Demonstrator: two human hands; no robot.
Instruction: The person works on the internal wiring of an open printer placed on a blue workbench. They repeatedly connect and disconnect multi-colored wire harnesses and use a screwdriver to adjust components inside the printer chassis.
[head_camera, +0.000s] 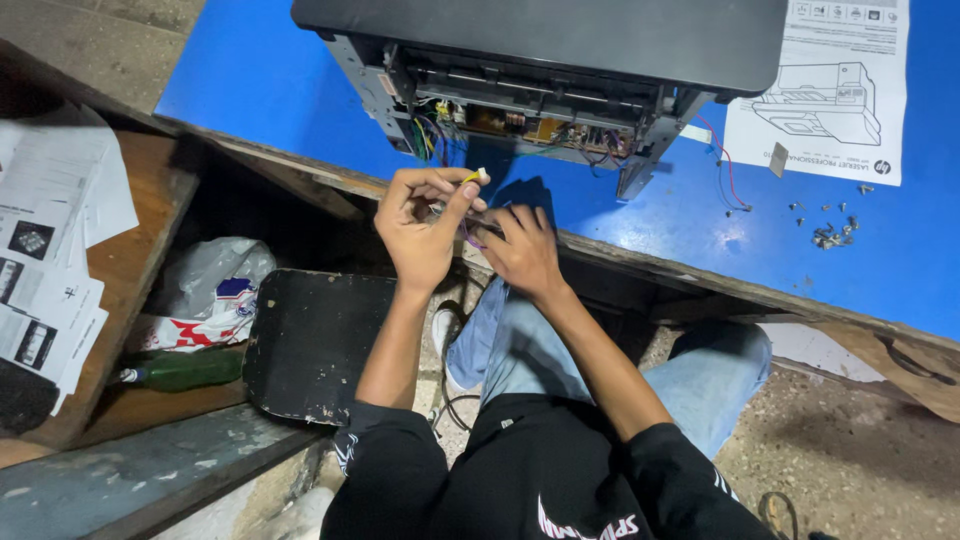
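Nearest me, my left hand (420, 228) pinches a small white-and-yellow wire connector (478, 176) between thumb and forefinger, just short of the worn wooden front edge (700, 275) of the blue-topped table. My right hand (522, 248), beside it, is curled over thin wires; I cannot tell what it grips. Past that edge sits the opened dark grey printer (540, 70), circuit boards exposed. Right of the printer lie a printed paper sheet (825, 90) and loose screws (830, 232).
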